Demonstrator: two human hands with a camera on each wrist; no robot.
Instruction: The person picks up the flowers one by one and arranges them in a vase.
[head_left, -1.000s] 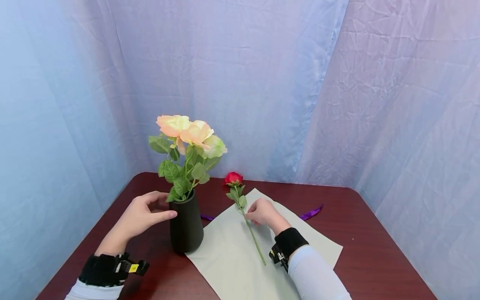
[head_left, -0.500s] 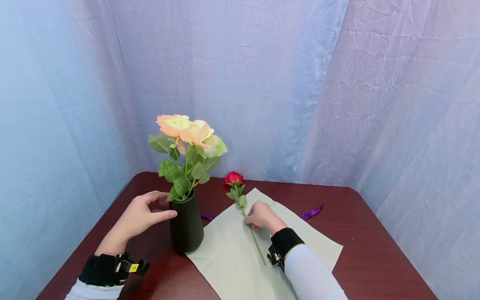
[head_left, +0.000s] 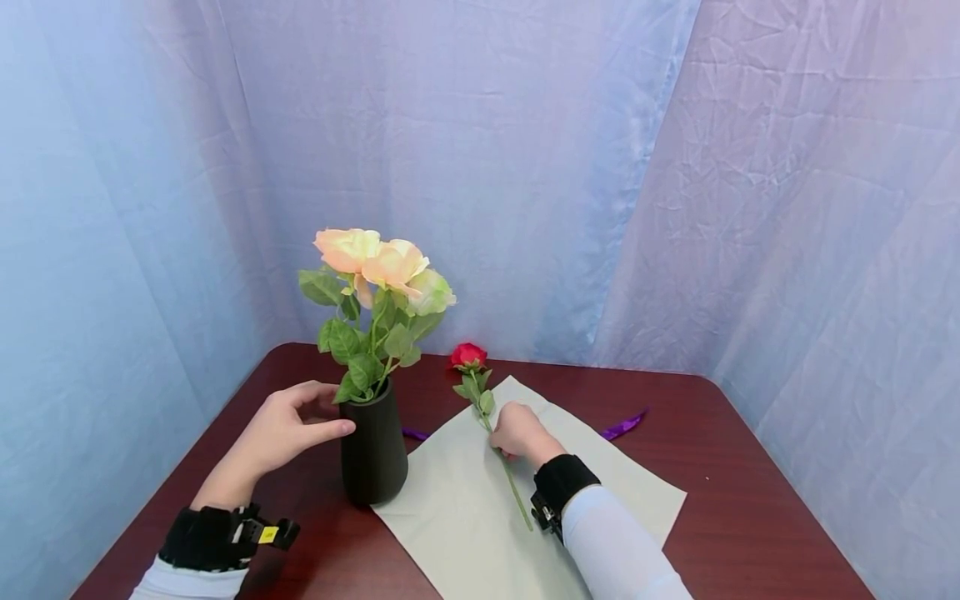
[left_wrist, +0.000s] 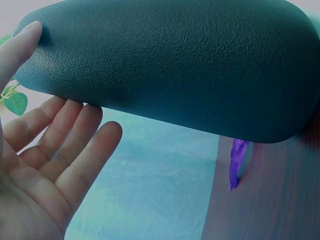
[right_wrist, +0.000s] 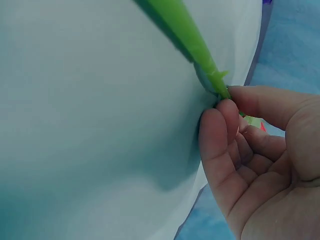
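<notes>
Red rose (head_left: 467,356) lying across pale paper (head_left: 465,508) toward the surface's far edge, stem pinched between right hand (head_left: 517,432) fingers (right_wrist: 220,125). Left hand (head_left: 281,429), fingers spread, thumb touching black vase (head_left: 372,454).

vase (head_left: 373,450) stands near the table's (head_left: 750,500) left edge, flowers (head_left: 378,275) in it. paper sheet (head_left: 465,508) lies right of the vase, reaching the front edge. single rose (head_left: 480,400) lies on the sheet, head toward the back edge. ribbon (head_left: 622,427) behind the sheet.
</notes>
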